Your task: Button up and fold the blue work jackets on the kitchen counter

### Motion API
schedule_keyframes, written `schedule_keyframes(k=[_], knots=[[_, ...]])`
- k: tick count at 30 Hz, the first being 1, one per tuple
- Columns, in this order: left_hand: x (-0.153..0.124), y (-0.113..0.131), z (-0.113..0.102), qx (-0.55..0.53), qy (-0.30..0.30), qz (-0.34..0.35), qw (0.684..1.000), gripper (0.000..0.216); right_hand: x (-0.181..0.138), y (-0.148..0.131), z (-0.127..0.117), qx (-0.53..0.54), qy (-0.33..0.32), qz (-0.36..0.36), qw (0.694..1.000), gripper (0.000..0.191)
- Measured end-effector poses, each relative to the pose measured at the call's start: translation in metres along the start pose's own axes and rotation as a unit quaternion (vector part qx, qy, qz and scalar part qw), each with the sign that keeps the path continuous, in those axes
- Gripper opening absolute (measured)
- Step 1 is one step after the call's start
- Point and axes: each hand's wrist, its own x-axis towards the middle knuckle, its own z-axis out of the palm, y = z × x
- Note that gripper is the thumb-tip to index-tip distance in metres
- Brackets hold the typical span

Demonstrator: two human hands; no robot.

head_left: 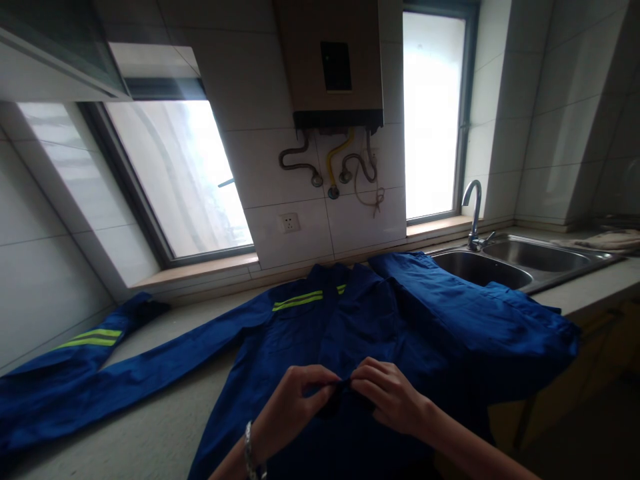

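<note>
A blue work jacket (pixel 290 333) with yellow-green reflective stripes lies spread on the counter, one sleeve stretched out to the left. My left hand (pixel 305 400), with a bracelet at the wrist, pinches the jacket's front edge between thumb and fingers. Right beside it, my right hand (pixel 387 393) grips the same edge, its fingertips almost meeting the left ones. Whether a button or other fastener sits between the fingers is hidden. More blue cloth (pixel 460 320) is heaped to the right, reaching the sink and hanging over the counter's front.
A double steel sink (pixel 540 257) with a tap (pixel 474 213) is set into the counter (pixel 165 413) at the right. A water heater (pixel 335 67) with pipes hangs on the tiled wall above a socket (pixel 289 223). More blue clothing (pixel 85 353) lies at the far left.
</note>
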Motion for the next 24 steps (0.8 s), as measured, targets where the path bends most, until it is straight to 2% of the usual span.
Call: schedule_keyframes(k=[8, 11, 14, 16, 24], knots=[[-0.003, 0.004, 0.004, 0.061, 0.029, 0.017, 0.998, 0.019, -0.002, -0.001, 0.003, 0.019, 0.009, 0.020, 1.000, 0.025], [-0.004, 0.008, 0.006, 0.078, 0.023, 0.032, 0.996, 0.019, -0.004, 0.000, 0.004, 0.035, 0.000, 0.048, 0.998, 0.020], [-0.006, 0.010, 0.008, 0.110, 0.019, 0.049, 0.993, 0.019, -0.006, 0.001, 0.005, 0.029, 0.001, 0.085, 0.996, 0.033], [-0.007, 0.009, 0.013, 0.130, 0.024, 0.056, 0.990, 0.032, -0.006, 0.002, 0.006, 0.021, 0.004, 0.085, 0.996, 0.041], [-0.006, -0.007, 0.029, 0.172, 0.070, 0.122, 0.975, 0.029, -0.001, -0.004, 0.007, 0.022, 0.006, 0.085, 0.996, 0.030]])
